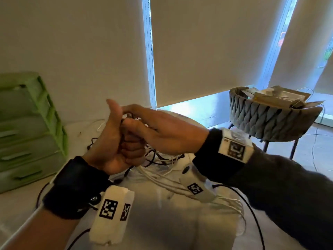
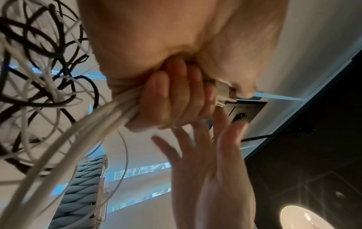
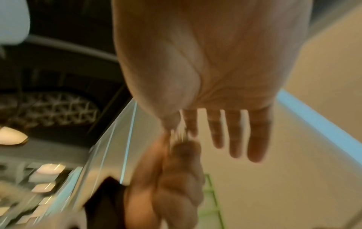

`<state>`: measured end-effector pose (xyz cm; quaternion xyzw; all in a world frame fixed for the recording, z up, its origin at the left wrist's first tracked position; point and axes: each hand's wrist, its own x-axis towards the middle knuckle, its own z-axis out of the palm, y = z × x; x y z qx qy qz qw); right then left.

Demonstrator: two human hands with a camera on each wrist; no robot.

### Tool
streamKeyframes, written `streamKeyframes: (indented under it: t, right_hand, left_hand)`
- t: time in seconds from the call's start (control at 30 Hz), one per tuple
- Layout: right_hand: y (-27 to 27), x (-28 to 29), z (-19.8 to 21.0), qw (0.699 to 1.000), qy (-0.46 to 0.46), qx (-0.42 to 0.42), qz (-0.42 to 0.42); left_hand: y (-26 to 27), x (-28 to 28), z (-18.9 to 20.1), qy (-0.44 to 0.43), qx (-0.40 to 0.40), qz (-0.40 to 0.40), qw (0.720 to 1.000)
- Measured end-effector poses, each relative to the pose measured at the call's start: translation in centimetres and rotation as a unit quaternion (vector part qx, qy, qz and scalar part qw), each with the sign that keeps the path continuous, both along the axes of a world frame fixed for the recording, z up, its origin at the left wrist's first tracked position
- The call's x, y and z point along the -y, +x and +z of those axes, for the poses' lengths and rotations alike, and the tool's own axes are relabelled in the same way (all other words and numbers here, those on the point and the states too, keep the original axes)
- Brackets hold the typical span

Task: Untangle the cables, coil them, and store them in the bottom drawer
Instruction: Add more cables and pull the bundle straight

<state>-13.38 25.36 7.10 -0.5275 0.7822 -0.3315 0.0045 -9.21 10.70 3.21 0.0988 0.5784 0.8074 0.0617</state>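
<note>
My left hand [image 1: 129, 148] is raised above the table as a fist with the thumb up, and it grips a bundle of white cables [image 1: 162, 179]. In the left wrist view its curled fingers [image 2: 172, 99] clamp the white strands [image 2: 94, 124], with a white connector [image 2: 223, 93] under the thumb. My right hand [image 1: 137, 114] reaches in from the right with straight, spread fingers [image 3: 215, 128] and touches the left hand's thumb side. A tangle of black and white cables [image 1: 162, 156] hangs and lies below both hands. The green drawer unit [image 1: 27, 132] stands at the left, drawers closed.
The white table [image 1: 180, 228] carries the loose cable loops, which run toward its near right edge. A grey woven chair [image 1: 266, 120] holding flat packages stands beyond the table at the right. Roller blinds cover the windows behind.
</note>
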Motion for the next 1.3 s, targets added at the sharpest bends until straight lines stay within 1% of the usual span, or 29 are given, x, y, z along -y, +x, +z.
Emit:
streamKeyframes:
  t: [0.1, 0.17, 0.2, 0.23, 0.3, 0.33, 0.37, 0.4, 0.43, 0.47, 0.5, 0.53, 0.6, 0.63, 0.7, 0.8, 0.87, 0.93, 0.97, 1.0, 1.07, 1.13, 1.23, 1.3]
  right_hand:
    - [0.5, 3.5, -0.4, 0.997, -0.036, 0.050, 0.043]
    - [0.7, 5.1, -0.5, 0.997, -0.044, 0.037, 0.055]
    - [0.8, 5.8, -0.5, 0.996, -0.049, 0.037, 0.065]
    - [0.9, 6.5, -0.4, 0.995, -0.055, 0.043, 0.078]
    - [1.2, 7.5, 0.0, 0.990, -0.051, 0.068, 0.108]
    - [1.3, 7.8, 0.0, 0.987, -0.042, 0.088, 0.126]
    - [1.3, 8.0, 0.1, 0.985, -0.029, 0.101, 0.140]
    - [1.1, 8.0, 0.2, 0.984, -0.016, 0.102, 0.144]
    - [0.8, 7.8, 0.3, 0.986, 0.005, 0.089, 0.138]
    - [0.3, 7.3, 0.4, 0.990, 0.047, 0.062, 0.120]
    - [-0.5, 6.6, 0.4, 0.989, 0.119, 0.028, 0.088]
    - [-1.6, 5.7, 0.1, 0.976, 0.210, -0.007, 0.048]
    - [-4.0, 3.7, -1.0, 0.921, 0.385, -0.055, -0.029]
    - [-4.9, 2.9, -1.7, 0.896, 0.436, -0.068, -0.048]
    - [-6.3, 2.2, -3.4, 0.870, 0.482, -0.090, -0.057]
    - [-7.3, 2.7, -5.7, 0.849, 0.502, -0.154, -0.063]
    - [-7.3, 3.7, -6.9, 0.852, 0.479, -0.204, -0.058]
    - [-7.1, 4.8, -7.7, 0.869, 0.447, -0.206, -0.045]
    - [-7.1, 5.5, -7.9, 0.884, 0.423, -0.195, -0.039]
    - [-7.0, 6.2, -8.0, 0.904, 0.385, -0.185, -0.031]
    - [-7.1, 7.6, -7.6, 0.945, 0.278, -0.168, -0.030]
    - [-7.2, 9.1, -6.3, 0.970, 0.173, -0.165, -0.047]
    - [-7.4, 10.6, -3.8, 0.978, 0.032, -0.198, -0.057]
    - [-8.0, 10.7, -2.9, 0.973, -0.014, -0.223, -0.057]
  left_hand:
    - [0.5, 1.9, -0.6, 0.011, 0.013, 0.053, 0.998]
    - [0.9, 3.4, -0.6, 0.015, 0.021, 0.056, 0.998]
    - [1.1, 4.1, -0.6, 0.029, 0.019, 0.041, 0.999]
    - [1.3, 4.9, -0.7, 0.037, 0.008, 0.005, 0.999]
    - [1.6, 6.2, -1.0, 0.057, -0.035, -0.126, 0.990]
    - [1.9, 6.9, -1.4, 0.051, -0.056, -0.161, 0.984]
    - [2.3, 7.5, -1.7, 0.036, -0.069, -0.161, 0.984]
    - [2.7, 8.2, -2.0, 0.019, -0.063, -0.135, 0.989]
    - [3.2, 8.8, -2.1, 0.006, -0.041, -0.093, 0.995]
    - [3.5, 9.5, -2.2, 0.004, -0.016, -0.042, 0.999]
    - [3.9, 10.4, -2.2, 0.010, 0.003, 0.003, 1.000]
    - [4.2, 11.4, -2.4, 0.021, 0.009, 0.036, 0.999]
    - [4.9, 13.3, -2.8, 0.049, 0.011, 0.067, 0.997]
    - [5.2, 14.1, -3.0, 0.063, 0.014, 0.075, 0.995]
    - [5.8, 15.2, -3.7, 0.081, 0.027, 0.089, 0.992]
    - [6.0, 16.1, -4.5, 0.083, 0.038, 0.115, 0.989]
    - [5.8, 16.6, -4.7, 0.092, 0.037, 0.129, 0.987]
    - [5.7, 17.0, -4.9, 0.102, 0.031, 0.135, 0.985]
    - [5.6, 17.1, -4.9, 0.107, 0.029, 0.136, 0.984]
    - [5.6, 17.2, -5.0, 0.110, 0.028, 0.138, 0.984]
    - [5.5, 17.4, -5.2, 0.111, 0.031, 0.149, 0.982]
    - [5.4, 17.5, -5.4, 0.117, 0.033, 0.165, 0.979]
    - [5.4, 17.7, -5.5, 0.116, 0.042, 0.203, 0.971]
    - [5.4, 17.7, -5.5, 0.115, 0.045, 0.217, 0.968]
